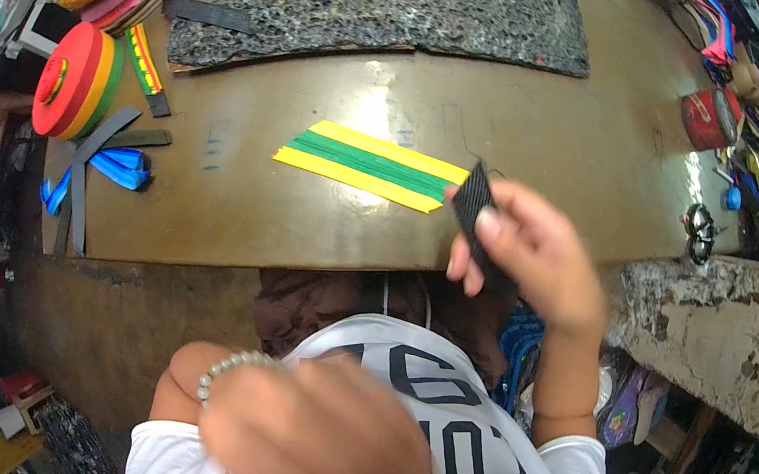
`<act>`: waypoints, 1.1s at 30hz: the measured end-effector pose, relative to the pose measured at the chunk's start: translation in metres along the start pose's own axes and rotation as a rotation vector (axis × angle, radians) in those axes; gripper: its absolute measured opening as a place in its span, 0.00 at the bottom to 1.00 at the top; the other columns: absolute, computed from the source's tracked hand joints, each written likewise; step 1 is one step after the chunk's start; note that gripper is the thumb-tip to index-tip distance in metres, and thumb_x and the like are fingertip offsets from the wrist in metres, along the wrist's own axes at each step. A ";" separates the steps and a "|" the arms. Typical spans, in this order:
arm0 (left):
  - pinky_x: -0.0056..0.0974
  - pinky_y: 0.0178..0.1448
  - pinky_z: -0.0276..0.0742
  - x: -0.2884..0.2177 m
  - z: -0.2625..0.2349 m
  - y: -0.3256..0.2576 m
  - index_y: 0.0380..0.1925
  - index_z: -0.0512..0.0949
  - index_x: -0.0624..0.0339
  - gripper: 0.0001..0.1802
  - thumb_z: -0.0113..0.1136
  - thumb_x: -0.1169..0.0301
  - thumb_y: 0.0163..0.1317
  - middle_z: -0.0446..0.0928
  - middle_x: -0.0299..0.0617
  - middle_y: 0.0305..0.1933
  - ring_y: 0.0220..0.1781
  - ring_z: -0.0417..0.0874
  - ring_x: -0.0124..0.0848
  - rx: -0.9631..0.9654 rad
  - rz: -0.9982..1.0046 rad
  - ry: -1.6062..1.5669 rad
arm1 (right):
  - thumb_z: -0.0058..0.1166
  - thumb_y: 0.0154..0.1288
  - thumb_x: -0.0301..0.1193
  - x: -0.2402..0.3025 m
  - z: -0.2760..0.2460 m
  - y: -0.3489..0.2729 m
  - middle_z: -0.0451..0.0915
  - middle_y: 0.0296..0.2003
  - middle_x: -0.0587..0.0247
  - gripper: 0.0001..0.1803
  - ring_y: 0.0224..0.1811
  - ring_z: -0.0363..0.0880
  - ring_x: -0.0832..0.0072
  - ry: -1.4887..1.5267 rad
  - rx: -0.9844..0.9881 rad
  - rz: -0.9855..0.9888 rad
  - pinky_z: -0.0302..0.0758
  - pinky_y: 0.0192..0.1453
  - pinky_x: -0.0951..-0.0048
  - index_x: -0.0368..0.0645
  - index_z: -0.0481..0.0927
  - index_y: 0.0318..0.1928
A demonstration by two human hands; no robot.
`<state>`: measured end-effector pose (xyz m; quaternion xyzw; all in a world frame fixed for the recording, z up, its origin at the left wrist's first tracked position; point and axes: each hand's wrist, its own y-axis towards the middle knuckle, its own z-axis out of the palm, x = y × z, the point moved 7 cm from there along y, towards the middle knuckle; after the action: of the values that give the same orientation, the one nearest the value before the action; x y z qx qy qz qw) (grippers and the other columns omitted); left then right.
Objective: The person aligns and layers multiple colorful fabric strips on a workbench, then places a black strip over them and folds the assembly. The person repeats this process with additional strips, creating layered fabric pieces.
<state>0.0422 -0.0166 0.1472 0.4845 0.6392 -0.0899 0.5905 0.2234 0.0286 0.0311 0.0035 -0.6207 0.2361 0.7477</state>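
Note:
My right hand (544, 256) is closed on a short piece of black ribbed webbing (473, 201), pinched between thumb and fingers above the table's near edge. Just left of it, a band of yellow and green strips (372, 167) lies flat with slanted ends, the green between two yellow ones. Its right end meets the black webbing in the view; whether they touch I cannot tell. My left hand (322, 450), with a beaded bracelet (222, 372) at its wrist, is raised in front of my white shirt. Motion smears it, and its fingers do not show.
A dark speckled sheet (380, 4) covers the table's far part. At left are a red, yellow and green roll (77, 82), crossed grey straps (83, 175) and blue strips (120, 166). A red container (710, 120) and a black metal object (698, 232) sit at right.

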 end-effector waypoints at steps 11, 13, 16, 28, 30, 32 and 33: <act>0.22 0.21 0.65 0.151 -0.020 -0.082 0.36 0.81 0.62 0.11 0.62 0.65 0.73 0.81 0.36 0.24 0.20 0.77 0.16 -0.650 -0.928 -0.280 | 0.66 0.64 0.34 -0.005 0.037 -0.012 0.82 0.41 0.51 0.28 0.41 0.81 0.59 -0.910 -0.087 -0.406 0.79 0.47 0.63 0.40 0.77 0.64; 0.22 0.20 0.63 0.154 -0.043 -0.090 0.36 0.81 0.62 0.11 0.63 0.65 0.72 0.81 0.35 0.25 0.20 0.76 0.15 -0.741 -0.917 -0.229 | 0.69 0.62 0.36 -0.002 0.004 -0.019 0.84 0.39 0.52 0.24 0.37 0.83 0.63 -0.757 -0.118 -0.342 0.79 0.43 0.67 0.37 0.82 0.55; 0.22 0.21 0.65 0.162 -0.056 -0.097 0.37 0.82 0.64 0.11 0.64 0.66 0.71 0.82 0.37 0.27 0.21 0.77 0.17 -0.740 -0.903 -0.199 | 0.71 0.62 0.31 -0.023 -0.038 -0.028 0.83 0.29 0.67 0.12 0.24 0.76 0.86 -0.594 -0.210 -0.061 0.71 0.28 0.80 0.35 0.86 0.39; 0.29 0.36 0.82 0.161 -0.022 -0.103 0.44 0.82 0.68 0.11 0.68 0.73 0.66 0.88 0.46 0.39 0.33 0.87 0.25 -0.288 -1.042 -0.230 | 0.56 0.73 0.27 -0.064 -0.054 -0.014 0.84 0.39 0.57 0.09 0.40 0.85 0.70 0.510 -0.442 -0.199 0.83 0.48 0.67 0.38 0.75 0.49; 0.33 0.40 0.85 0.149 0.010 -0.094 0.46 0.84 0.67 0.15 0.71 0.72 0.61 0.88 0.47 0.43 0.37 0.89 0.30 0.154 -0.941 -0.111 | 0.51 0.77 0.30 -0.062 -0.041 -0.010 0.85 0.42 0.52 0.09 0.45 0.86 0.62 0.726 -0.409 -0.277 0.85 0.55 0.56 0.39 0.73 0.50; 0.35 0.45 0.85 0.125 0.032 -0.073 0.46 0.85 0.65 0.17 0.72 0.70 0.58 0.88 0.46 0.47 0.41 0.89 0.32 0.372 -0.498 -0.096 | 0.47 0.80 0.33 -0.050 -0.029 -0.003 0.84 0.45 0.49 0.10 0.46 0.85 0.62 0.917 -0.236 -0.360 0.85 0.51 0.53 0.40 0.73 0.51; 0.37 0.49 0.84 0.131 0.027 -0.076 0.47 0.85 0.64 0.17 0.72 0.70 0.58 0.86 0.48 0.51 0.43 0.88 0.34 0.369 -0.614 -0.137 | 0.48 0.80 0.34 -0.042 -0.030 -0.006 0.84 0.42 0.50 0.11 0.41 0.84 0.65 0.926 -0.228 -0.369 0.84 0.46 0.59 0.39 0.73 0.52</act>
<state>0.0269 -0.0071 -0.0055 0.3613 0.6869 -0.4088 0.4801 0.2488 0.0179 -0.0132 -0.0735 -0.2350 0.0076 0.9692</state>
